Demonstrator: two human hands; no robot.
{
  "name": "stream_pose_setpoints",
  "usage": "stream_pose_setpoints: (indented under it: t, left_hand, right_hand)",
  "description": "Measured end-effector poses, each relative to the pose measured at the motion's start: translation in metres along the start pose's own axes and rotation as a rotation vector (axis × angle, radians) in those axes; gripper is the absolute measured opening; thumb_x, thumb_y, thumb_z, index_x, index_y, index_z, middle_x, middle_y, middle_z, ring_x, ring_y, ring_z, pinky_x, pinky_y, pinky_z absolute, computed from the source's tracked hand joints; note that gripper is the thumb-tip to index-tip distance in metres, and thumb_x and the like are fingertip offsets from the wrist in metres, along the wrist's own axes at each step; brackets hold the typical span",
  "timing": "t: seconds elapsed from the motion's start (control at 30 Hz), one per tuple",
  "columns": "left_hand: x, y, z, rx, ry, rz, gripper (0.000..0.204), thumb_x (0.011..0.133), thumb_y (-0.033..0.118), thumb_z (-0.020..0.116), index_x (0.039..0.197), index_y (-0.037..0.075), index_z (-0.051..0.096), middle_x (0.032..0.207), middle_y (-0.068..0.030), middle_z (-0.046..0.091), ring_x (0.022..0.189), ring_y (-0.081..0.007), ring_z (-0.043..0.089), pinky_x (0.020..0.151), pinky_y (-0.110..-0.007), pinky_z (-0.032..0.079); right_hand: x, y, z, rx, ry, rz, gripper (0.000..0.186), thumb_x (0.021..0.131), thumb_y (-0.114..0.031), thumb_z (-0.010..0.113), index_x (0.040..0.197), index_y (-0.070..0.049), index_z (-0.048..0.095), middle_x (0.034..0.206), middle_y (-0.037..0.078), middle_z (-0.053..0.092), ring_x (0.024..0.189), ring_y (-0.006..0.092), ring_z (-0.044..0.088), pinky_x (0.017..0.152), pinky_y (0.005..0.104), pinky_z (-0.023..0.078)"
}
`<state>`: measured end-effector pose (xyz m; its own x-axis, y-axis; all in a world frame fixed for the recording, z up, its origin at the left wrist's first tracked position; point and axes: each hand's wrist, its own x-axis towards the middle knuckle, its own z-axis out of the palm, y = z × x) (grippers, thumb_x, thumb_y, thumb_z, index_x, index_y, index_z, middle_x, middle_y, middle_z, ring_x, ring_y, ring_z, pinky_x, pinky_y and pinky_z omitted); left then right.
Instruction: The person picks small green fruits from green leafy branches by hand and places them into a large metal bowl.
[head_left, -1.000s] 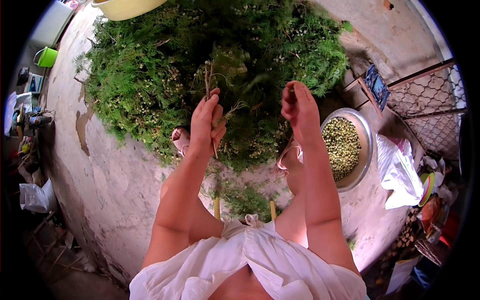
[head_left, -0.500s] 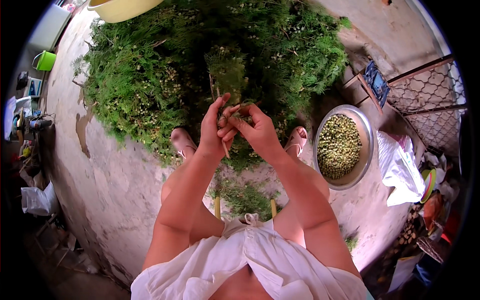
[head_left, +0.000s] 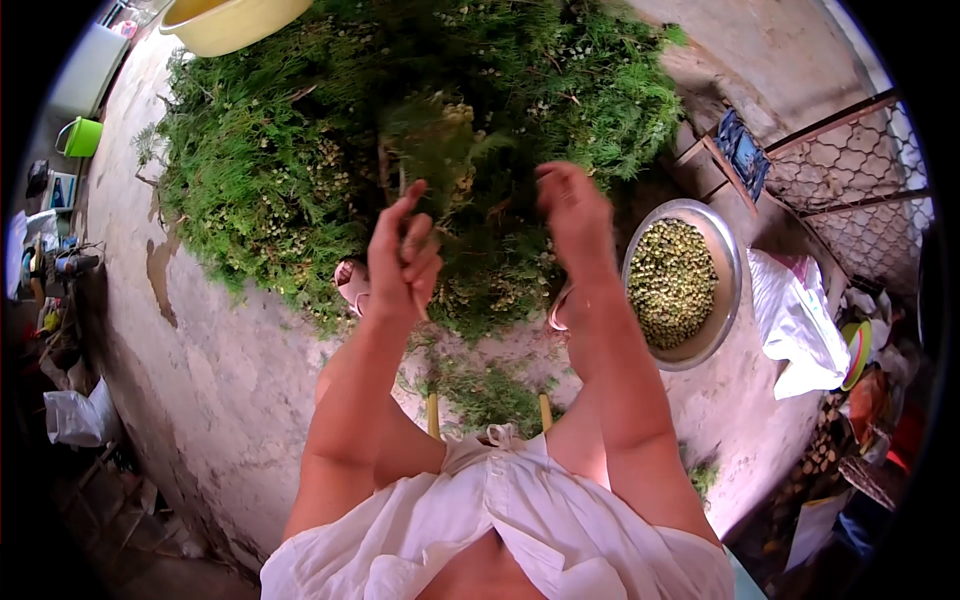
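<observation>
In my left hand point(head_left: 402, 258) is an evergreen branch point(head_left: 440, 135), gripped by its thin woody stem. The leafy end, blurred by movement, points away over the pile and carries small pale green cones. To the right and apart from the branch is my right hand point(head_left: 580, 222). Its fingers look curled in, though motion smears them, and whatever they hold is hidden. Beneath both hands spreads a large heap of cut evergreen branches point(head_left: 255, 190) with cones among the leaves. Right of my right forearm stands a metal basin point(head_left: 732, 290) containing many green cones point(head_left: 675, 285).
A yellow tub point(head_left: 225, 30) sits at the far left, with a green bucket point(head_left: 80, 137) beyond the pile's left side. White sacks point(head_left: 795, 325) lie right of the basin, near a mesh panel point(head_left: 850, 165). Loose sprigs point(head_left: 490, 397) lie on the concrete between my legs.
My hands were together at the branch and are now apart. The right hand has moved right and away from it; the left has shifted slightly left with the branch.
</observation>
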<state>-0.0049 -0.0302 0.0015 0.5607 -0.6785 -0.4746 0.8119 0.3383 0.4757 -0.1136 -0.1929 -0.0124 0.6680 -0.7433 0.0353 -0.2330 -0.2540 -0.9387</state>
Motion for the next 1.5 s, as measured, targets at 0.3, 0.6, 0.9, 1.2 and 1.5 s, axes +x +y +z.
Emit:
stream_pose_setpoints:
  t: [0.3,0.6,0.9,1.2,1.5]
  left_hand:
    - [0.004,-0.004,0.001,0.428,-0.081,-0.048,0.041,0.092,0.037,0.035,0.118,0.006,0.04,0.046,0.0026,0.029,0.031,-0.0067,0.025,0.029,-0.02,0.021]
    - [0.008,-0.031,-0.006,0.566,-0.194,-0.055,0.03,0.093,0.033,0.037,0.113,0.012,0.041,0.074,-0.0034,0.055,0.055,-0.01,0.055,0.044,-0.022,0.042]
    - [0.015,-0.044,0.004,0.392,-0.204,-0.139,0.035,0.093,0.032,0.037,0.118,0.008,0.042,0.108,-0.0073,0.057,0.106,-0.0194,0.052,0.086,-0.032,0.044]
    - [0.02,-0.053,0.006,0.501,-0.283,-0.148,0.038,0.092,0.031,0.039,0.122,0.008,0.042,0.113,-0.0075,0.054,0.102,-0.0176,0.053,0.084,-0.031,0.044]
    - [0.036,-0.082,-0.035,1.314,-0.175,0.242,0.035,0.092,0.021,0.041,0.122,0.004,0.043,0.134,-0.0088,0.032,0.121,-0.0204,0.034,0.094,-0.031,0.033]
  right_hand:
    - [0.018,0.045,-0.124,-0.077,0.123,0.272,0.019,0.082,-0.012,0.051,0.1,-0.005,0.057,0.082,0.005,0.057,0.066,0.0129,0.052,0.058,0.0235,0.041]
    - [-0.028,0.106,-0.218,-1.143,0.006,0.749,0.051,0.077,-0.036,0.059,0.124,-0.02,0.046,0.143,0.004,0.017,0.129,0.0418,0.009,0.092,0.0702,0.012]
    - [0.008,0.062,-0.134,-0.146,0.146,-0.007,0.033,0.086,-0.023,0.054,0.112,-0.001,0.053,0.104,0.013,0.059,0.093,0.0196,0.058,0.079,0.0296,0.046]
    - [0.012,0.006,-0.065,1.048,-0.24,0.465,0.056,0.087,-0.05,0.039,0.124,-0.008,0.04,0.12,0.007,0.048,0.104,0.0196,0.049,0.089,0.0376,0.04]
    - [0.007,0.005,-0.053,1.034,-0.147,0.375,0.024,0.085,-0.013,0.054,0.108,-0.008,0.053,0.102,0.003,0.057,0.088,0.0148,0.057,0.075,0.0283,0.048]
